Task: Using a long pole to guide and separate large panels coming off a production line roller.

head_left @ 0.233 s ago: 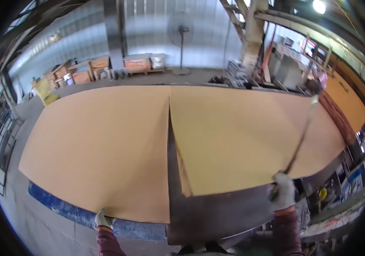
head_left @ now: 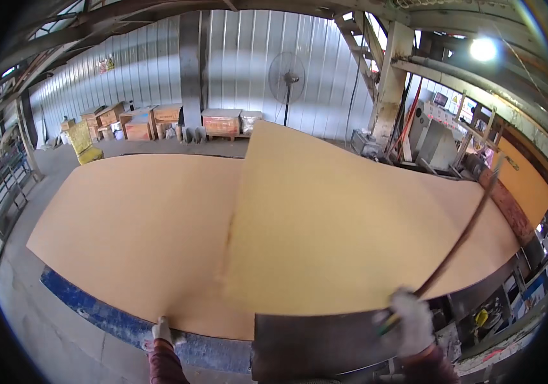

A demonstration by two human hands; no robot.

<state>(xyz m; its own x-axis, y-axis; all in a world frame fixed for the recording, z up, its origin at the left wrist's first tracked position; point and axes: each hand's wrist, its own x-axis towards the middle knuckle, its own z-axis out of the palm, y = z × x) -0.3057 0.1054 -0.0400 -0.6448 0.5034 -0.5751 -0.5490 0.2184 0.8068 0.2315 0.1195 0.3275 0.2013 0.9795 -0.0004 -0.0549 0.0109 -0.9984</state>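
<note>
A broad tan sheet [head_left: 126, 224] lies on the left, thin and flat like veneer. My gloved left hand [head_left: 163, 331] is closed at its near edge. A second, yellowish sheet [head_left: 331, 237] stretches to the right, its left end lifted and overlapping the first one. In my gloved right hand [head_left: 413, 323], smeared by motion, is a long thin stick [head_left: 461, 237] with a bit of green at the handle end. The stick slants up to the right across the yellowish sheet; I cannot tell whether it touches it.
A dark table surface [head_left: 325, 342] and a blue-edged platform [head_left: 107, 313] lie under the sheets. At the right stands a reddish roller [head_left: 507, 208] beside machinery. Along the back wall are a fan [head_left: 287, 80], wooden boxes [head_left: 222, 121] and a yellow chair [head_left: 83, 142].
The yellowish sheet's left end has risen and swung left over the tan sheet, covering the gap between them. My right hand has moved slightly left and nearer, the stick with it.
</note>
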